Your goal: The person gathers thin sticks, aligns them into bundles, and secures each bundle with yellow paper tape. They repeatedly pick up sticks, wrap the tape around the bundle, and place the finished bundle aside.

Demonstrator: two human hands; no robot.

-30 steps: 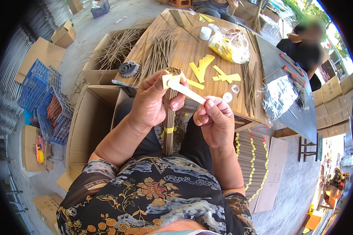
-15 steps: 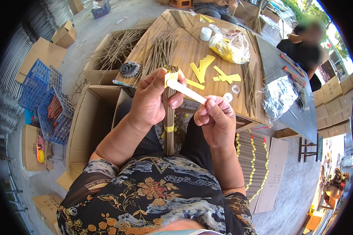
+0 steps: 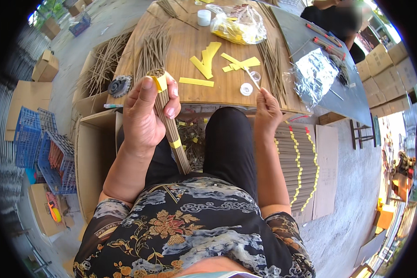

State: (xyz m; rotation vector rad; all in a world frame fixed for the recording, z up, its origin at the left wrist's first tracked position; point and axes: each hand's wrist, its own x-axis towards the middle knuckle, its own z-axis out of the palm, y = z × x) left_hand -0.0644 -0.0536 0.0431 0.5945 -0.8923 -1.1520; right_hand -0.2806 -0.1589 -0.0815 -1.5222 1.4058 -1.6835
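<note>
My left hand [image 3: 143, 113] is closed round the upper part of a bundle of thin brown sticks [image 3: 167, 119], which look like incense sticks. The bundle leans, its lower end near my lap. A yellow paper strip [image 3: 161, 84] wraps its top under my thumb, and a second yellow band [image 3: 175, 143] circles it lower down. Out over the table's near edge, my right hand [image 3: 268, 111] pinches a thin white flat stick [image 3: 252, 78]. Its far tip is over or beside a small clear round dish [image 3: 255, 75]; contact cannot be made out. A white round lid [image 3: 246, 89] lies close by.
Yellow paper strips [image 3: 197, 82], a white jar [image 3: 204, 17], a plastic bag of yellow paper [image 3: 238, 28] and loose brown sticks [image 3: 154, 51] lie on the wooden table [image 3: 180, 39]. Open cardboard boxes [image 3: 95, 157] stand left. Banded bundles [image 3: 297, 162] lie right. A person [image 3: 331, 21] sits far right.
My right hand has drawn the white stick off the yellow strip and moved it right and forward to the small dish. My left hand still grips the bundle, now tilted. The view has shifted.
</note>
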